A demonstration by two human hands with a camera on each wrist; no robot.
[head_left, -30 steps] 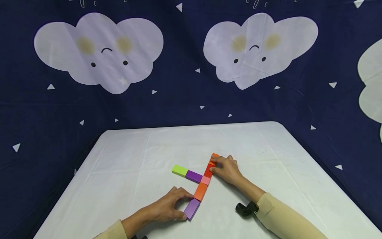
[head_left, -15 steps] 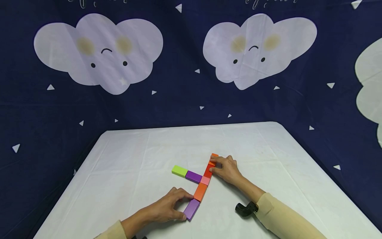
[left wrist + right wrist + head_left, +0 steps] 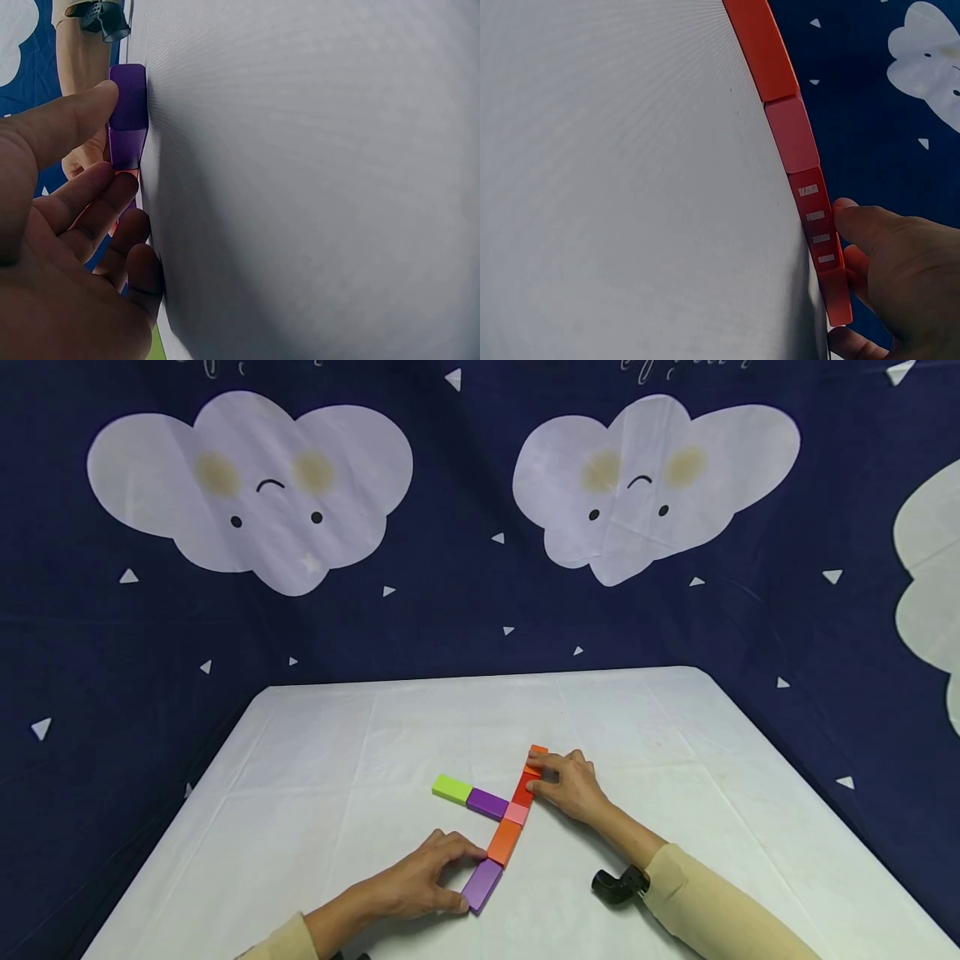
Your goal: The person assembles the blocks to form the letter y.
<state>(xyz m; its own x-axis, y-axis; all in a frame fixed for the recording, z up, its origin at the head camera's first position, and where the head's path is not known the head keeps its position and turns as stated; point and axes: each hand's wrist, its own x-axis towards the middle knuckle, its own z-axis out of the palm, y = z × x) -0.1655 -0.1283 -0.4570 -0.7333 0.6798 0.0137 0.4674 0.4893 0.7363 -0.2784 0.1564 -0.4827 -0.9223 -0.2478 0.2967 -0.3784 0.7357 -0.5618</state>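
Note:
My left hand grips a light purple block at the near end of a slanting row of flat blocks. In the left wrist view, the thumb presses on that purple block and the fingers reach toward its other end. My right hand is at the row's far end, thumb on the red block and a finger across the far orange block. The right wrist view has the thumb against the red block, which bears white marks. Between lie a pink block and another orange block.
A dark purple block and a lime green block branch off leftward from the pink one. All lie on a white-covered table. Behind hangs a dark blue cloth with clouds. A black device is on the right wrist.
The far orange and red blocks shift very slightly leftward with the right fingers on them. Both hands otherwise keep their places.

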